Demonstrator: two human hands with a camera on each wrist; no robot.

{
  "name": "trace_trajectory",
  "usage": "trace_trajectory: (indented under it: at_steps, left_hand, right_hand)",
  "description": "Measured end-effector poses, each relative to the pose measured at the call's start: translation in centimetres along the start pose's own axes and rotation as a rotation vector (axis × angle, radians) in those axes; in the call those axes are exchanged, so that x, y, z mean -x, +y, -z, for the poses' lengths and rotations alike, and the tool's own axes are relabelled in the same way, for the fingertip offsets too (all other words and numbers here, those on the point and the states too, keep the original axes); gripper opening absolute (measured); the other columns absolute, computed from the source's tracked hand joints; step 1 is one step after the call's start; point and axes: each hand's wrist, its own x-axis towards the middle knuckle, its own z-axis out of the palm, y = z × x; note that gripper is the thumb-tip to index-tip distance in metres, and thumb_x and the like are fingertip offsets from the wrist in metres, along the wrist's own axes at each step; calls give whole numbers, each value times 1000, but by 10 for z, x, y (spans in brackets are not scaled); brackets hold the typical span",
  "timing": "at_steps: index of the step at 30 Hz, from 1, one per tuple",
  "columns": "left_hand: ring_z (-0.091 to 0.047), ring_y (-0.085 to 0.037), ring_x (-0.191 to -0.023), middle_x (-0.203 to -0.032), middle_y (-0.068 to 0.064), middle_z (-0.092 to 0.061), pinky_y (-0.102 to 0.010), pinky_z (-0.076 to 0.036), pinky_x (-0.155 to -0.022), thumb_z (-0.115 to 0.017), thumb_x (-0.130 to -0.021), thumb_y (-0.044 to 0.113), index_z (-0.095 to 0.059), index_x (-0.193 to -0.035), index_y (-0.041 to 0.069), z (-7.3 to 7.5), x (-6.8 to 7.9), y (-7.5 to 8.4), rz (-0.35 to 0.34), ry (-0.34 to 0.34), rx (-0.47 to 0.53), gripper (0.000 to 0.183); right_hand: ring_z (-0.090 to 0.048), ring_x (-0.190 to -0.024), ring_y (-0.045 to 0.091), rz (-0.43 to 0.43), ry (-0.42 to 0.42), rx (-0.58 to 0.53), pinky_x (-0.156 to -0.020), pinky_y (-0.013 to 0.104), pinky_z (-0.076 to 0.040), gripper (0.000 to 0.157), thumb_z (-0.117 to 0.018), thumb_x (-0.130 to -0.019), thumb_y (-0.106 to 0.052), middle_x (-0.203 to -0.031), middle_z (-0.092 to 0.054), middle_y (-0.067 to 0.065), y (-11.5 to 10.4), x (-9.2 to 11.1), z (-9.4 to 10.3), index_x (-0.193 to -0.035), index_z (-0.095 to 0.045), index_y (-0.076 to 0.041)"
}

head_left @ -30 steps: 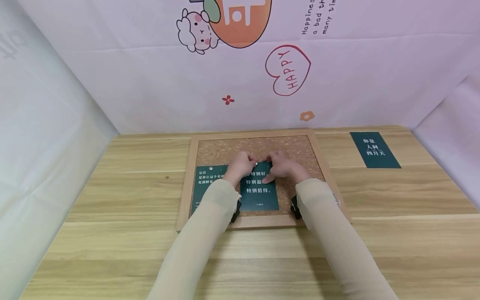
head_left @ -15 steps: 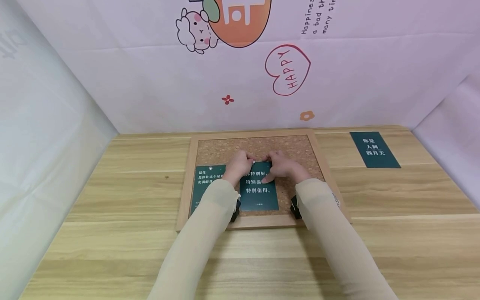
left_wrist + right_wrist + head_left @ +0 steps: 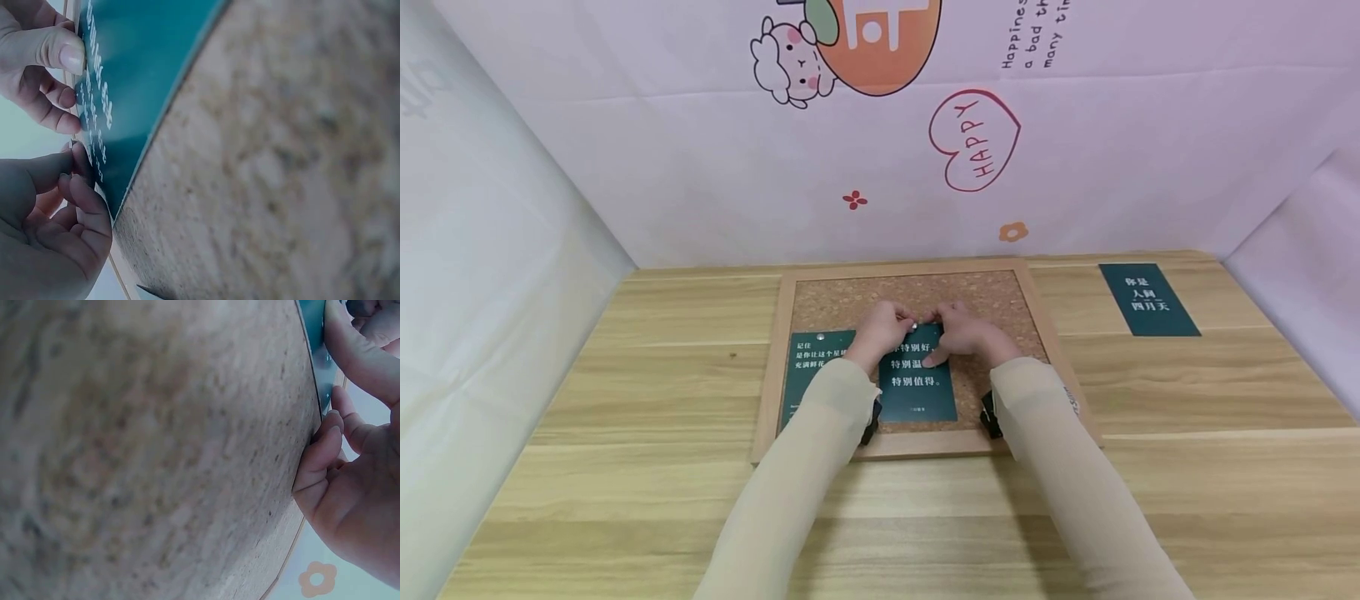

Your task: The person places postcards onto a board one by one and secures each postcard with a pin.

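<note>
A dark green card [image 3: 917, 392] with white writing lies on a wood-framed corkboard [image 3: 988, 292]. At its top edge my left hand [image 3: 882, 332] pinches a small pale push pin [image 3: 914, 326] between thumb and fingertip; the left wrist view shows the other fingers of that hand [image 3: 56, 231] curled. My right hand [image 3: 967, 332] presses the card, thumb [image 3: 72, 56] laid on its face and fingertips at the top edge and the cork. To the left, another green card [image 3: 805, 371] carries a round pin [image 3: 821, 337] near its top, its right side hidden by my left arm.
A third green card [image 3: 1150, 300] lies on the wooden table [image 3: 647, 400], right of the corkboard. White printed cloth [image 3: 722, 183] stands up behind the table, with more white cloth at both sides. Black wrist straps [image 3: 872, 423] show below the sleeves.
My left fingertips and the pin shift slightly left, then back right along the card's top edge. The right hand stays put on the card.
</note>
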Motion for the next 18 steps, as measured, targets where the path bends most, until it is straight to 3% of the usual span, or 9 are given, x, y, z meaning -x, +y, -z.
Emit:
trace_trajectory:
  at_steps: [8, 14, 18]
  left_hand:
    - [-64, -24, -101, -113, -11, -68, -36, -52, -89, -51, -99, 18, -69, -114, 6, 0, -1, 1, 2, -1, -34, 26]
    - [-58, -17, -83, -106, -11, -69, -26, -46, -70, -50, -100, 21, -71, -108, 6, 1, 0, 2, 21, 4, -44, 27]
    - [-52, -15, -73, -89, -8, -66, -23, -39, -61, -50, -100, 21, -73, -96, 5, 0, -1, 2, 24, 12, -49, 28]
  right_hand:
    - [-35, -123, 34, 0, 4, 5, -112, 50, -32, 66, -76, -82, -17, -140, -30, 20, -1, 1, 0, -136, -40, -4]
    - [-34, -124, 34, 7, 2, 0, -113, 50, -31, 66, -75, -82, -16, -141, -29, 20, -2, 1, 0, -137, -40, -4]
    - [-34, -124, 34, 9, 2, -5, -113, 50, -31, 66, -75, -82, -16, -141, -29, 20, -1, 2, 0, -136, -40, -4]
